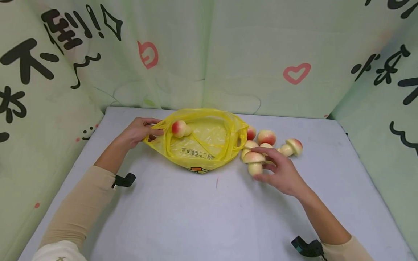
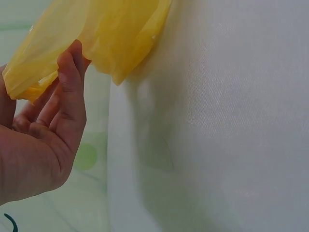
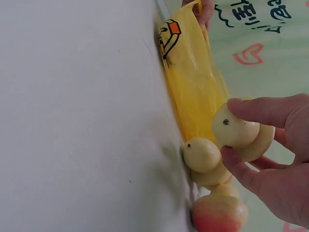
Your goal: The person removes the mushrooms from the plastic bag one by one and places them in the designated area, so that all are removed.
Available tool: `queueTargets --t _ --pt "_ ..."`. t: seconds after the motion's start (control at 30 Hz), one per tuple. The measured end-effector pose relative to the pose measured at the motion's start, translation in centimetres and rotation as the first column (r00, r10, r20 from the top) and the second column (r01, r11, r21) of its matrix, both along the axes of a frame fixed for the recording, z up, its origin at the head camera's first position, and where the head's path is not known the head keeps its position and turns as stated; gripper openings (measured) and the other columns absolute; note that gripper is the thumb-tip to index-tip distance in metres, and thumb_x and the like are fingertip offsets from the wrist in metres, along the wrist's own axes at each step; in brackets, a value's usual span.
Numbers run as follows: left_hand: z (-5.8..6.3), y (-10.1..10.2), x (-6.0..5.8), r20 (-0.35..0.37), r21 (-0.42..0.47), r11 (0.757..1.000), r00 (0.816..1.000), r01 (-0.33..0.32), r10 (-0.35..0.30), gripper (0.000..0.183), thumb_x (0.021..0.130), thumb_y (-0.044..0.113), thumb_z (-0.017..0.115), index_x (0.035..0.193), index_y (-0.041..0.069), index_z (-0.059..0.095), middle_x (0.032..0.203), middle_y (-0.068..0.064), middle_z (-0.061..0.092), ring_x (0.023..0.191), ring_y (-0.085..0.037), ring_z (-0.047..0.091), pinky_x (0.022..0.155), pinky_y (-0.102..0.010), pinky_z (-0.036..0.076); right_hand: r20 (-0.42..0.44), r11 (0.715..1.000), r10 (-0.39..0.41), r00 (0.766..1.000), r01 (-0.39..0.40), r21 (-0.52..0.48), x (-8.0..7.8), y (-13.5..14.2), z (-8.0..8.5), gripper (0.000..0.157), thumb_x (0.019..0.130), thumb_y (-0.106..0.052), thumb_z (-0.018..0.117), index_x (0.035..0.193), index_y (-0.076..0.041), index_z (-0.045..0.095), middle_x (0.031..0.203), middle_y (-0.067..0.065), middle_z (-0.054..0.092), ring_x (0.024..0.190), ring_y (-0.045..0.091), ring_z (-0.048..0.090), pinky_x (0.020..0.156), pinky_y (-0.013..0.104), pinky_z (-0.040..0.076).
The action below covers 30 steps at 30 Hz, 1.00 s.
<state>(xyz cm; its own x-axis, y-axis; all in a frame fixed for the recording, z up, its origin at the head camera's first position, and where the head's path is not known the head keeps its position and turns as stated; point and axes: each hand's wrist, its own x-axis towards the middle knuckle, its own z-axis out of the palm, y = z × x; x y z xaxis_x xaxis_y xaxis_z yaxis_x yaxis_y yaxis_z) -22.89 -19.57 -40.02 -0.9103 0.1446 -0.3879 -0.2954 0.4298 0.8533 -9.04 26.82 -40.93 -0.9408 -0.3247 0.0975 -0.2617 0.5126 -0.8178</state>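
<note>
A yellow plastic bag [image 1: 202,165] lies with its mouth spread wide at the back of the table. My left hand [image 1: 138,131] pinches the bag's left edge; the left wrist view shows the yellow film [image 2: 43,63] between thumb and fingers. Inside the bag, at its left, rests one toy mushroom [image 1: 179,129] with a red-tinged cap. To the right of the bag, my right hand [image 1: 285,172] grips another toy mushroom [image 1: 254,168] by thumb and fingertips, its stem downward. In the right wrist view the round stem end of this held mushroom [image 3: 234,126] faces the camera.
Several more toy mushrooms sit close to the bag's right side, among them a red-capped one [image 1: 266,137] and one lying tilted [image 1: 294,147]. The white table [image 1: 183,221] is enclosed by pale green printed curtains [image 1: 235,54] at the back and sides.
</note>
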Motion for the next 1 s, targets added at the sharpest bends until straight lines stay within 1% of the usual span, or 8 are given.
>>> queueTargets --t 0.07,0.17,0.27,0.37,0.47,0.6,0.73,1.0 --pt "-0.1 -0.1 0.0 -0.002 0.002 1.000 1.000 0.000 0.000 0.062 0.093 0.023 0.081 0.148 0.010 0.058 0.133 -0.014 0.067 0.075 -0.010 0.068 0.068 -0.019 0.058 -0.012 1.000 0.012 1.000 -0.012 0.011 0.0 -0.2 -0.2 0.076 0.078 0.000 0.090 0.146 -0.015 0.058 0.143 0.005 0.058 0.119 0.001 0.059 0.096 0.017 0.056" --pt "-0.2 -0.2 0.0 -0.003 0.003 1.000 1.000 -0.002 0.002 0.062 0.092 0.024 0.082 0.148 0.010 0.058 0.128 -0.010 0.069 0.075 -0.011 0.068 0.067 -0.020 0.057 -0.033 0.999 0.034 0.999 -0.033 0.033 -0.1 -0.6 -0.5 0.075 0.077 0.001 0.090 0.144 -0.016 0.060 0.141 0.003 0.060 0.120 0.001 0.058 0.095 0.023 0.059" --pt "-0.2 -0.2 -0.1 -0.005 0.001 1.000 1.000 -0.006 0.006 0.062 0.092 0.025 0.082 0.148 0.010 0.058 0.127 -0.009 0.069 0.076 -0.011 0.068 0.067 -0.020 0.057 -0.054 0.997 0.058 0.997 -0.055 0.054 -0.2 -1.0 -0.8 0.075 0.076 0.002 0.091 0.142 -0.015 0.061 0.139 0.004 0.060 0.122 0.010 0.059 0.094 0.031 0.061" --pt "-0.2 -0.2 -0.1 -0.005 -0.002 1.000 1.000 -0.006 0.006 0.062 0.092 0.024 0.082 0.147 0.010 0.058 0.131 -0.012 0.068 0.076 -0.011 0.069 0.068 -0.020 0.058 -0.055 0.996 0.076 0.996 -0.072 0.060 -0.3 -1.3 -1.0 0.074 0.075 0.003 0.091 0.142 -0.014 0.062 0.138 0.007 0.059 0.122 0.021 0.059 0.094 0.036 0.061" --pt "-0.1 -0.2 -0.1 0.000 0.000 1.000 1.000 -0.005 0.005 0.061 0.093 0.024 0.081 0.148 0.011 0.058 0.136 -0.016 0.066 0.076 -0.011 0.069 0.067 -0.019 0.057 -0.041 0.994 0.082 0.996 -0.079 0.074 -0.3 -1.6 -1.1 0.073 0.076 0.003 0.090 0.141 -0.015 0.063 0.140 0.008 0.057 0.123 0.025 0.058 0.094 0.039 0.061" --pt "-0.1 -0.2 0.0 0.001 -0.004 1.000 1.000 -0.005 0.005 0.061 0.093 0.023 0.081 0.148 0.011 0.058 0.139 -0.017 0.065 0.076 -0.011 0.069 0.067 -0.019 0.057 -0.037 0.992 0.093 0.995 -0.090 0.088 -0.4 -2.0 -1.4 0.073 0.077 0.004 0.089 0.142 -0.016 0.063 0.144 0.007 0.055 0.125 0.025 0.057 0.094 0.043 0.061" --pt "-0.2 -0.2 -0.1 -0.003 -0.014 1.000 1.000 -0.007 0.007 0.060 0.094 0.023 0.080 0.148 0.010 0.058 0.139 -0.018 0.064 0.078 -0.012 0.069 0.069 -0.019 0.057 -0.054 0.990 0.111 0.992 -0.106 0.088 -0.3 -2.3 -1.6 0.072 0.077 0.003 0.089 0.141 -0.015 0.064 0.145 0.008 0.055 0.126 0.026 0.057 0.093 0.047 0.061" --pt "-0.4 -0.3 0.0 -0.006 -0.007 1.000 1.000 -0.018 0.018 0.061 0.093 0.022 0.081 0.148 0.009 0.058 0.139 -0.018 0.064 0.078 -0.012 0.070 0.069 -0.020 0.058 -0.077 0.987 0.116 0.990 -0.107 0.118 -0.2 -2.9 -1.9 0.073 0.075 0.004 0.089 0.141 -0.014 0.063 0.142 0.007 0.058 0.123 0.025 0.059 0.089 0.048 0.062"
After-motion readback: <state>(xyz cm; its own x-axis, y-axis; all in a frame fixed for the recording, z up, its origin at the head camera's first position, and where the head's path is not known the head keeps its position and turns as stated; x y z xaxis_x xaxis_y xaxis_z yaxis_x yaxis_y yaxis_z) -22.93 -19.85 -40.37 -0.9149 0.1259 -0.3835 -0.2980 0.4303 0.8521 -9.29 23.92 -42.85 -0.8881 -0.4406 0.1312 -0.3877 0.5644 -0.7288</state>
